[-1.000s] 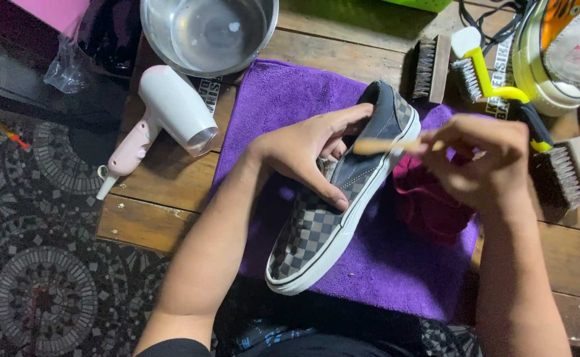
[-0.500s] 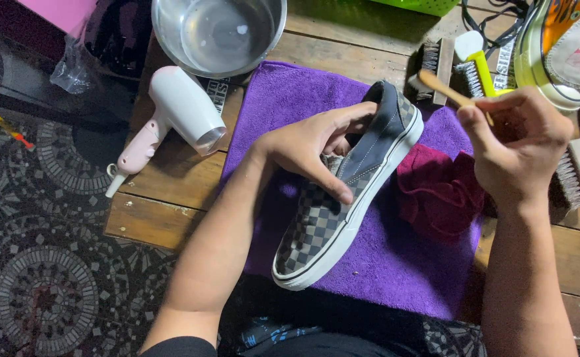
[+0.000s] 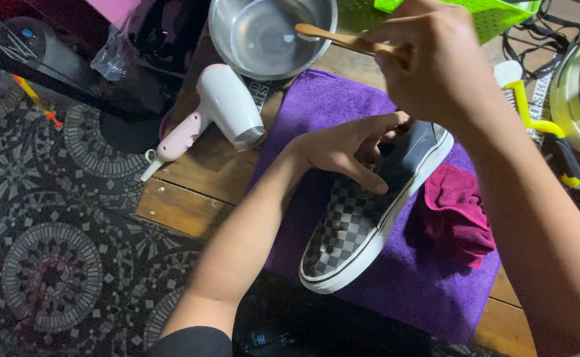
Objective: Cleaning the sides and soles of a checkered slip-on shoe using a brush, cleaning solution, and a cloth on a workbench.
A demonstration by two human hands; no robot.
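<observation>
purple towel is spread over the wooden table, probably to catch drips and keep the shoe off bare wood. the checkered slip-on shoe lies on it at a slant, toe toward the person, heel up near the towel's far edge, side turned up so the sidewall is reachable. metal bowl with a little water sits just beyond the towel, in easy reach for dipping. white and pink hair dryer lies left of the towel. a crumpled maroon cloth sits on the towel just right of the shoe.

left hand: forearm comes in from lower left, fingers tucked into the shoe opening, thumb pressed across the upper, pinning it steady.

right hand: raised above the heel, fingers curled shut around a wooden-handled brush, far end over the bowl rim. bristles not visible, can't tell if wet.
</observation>
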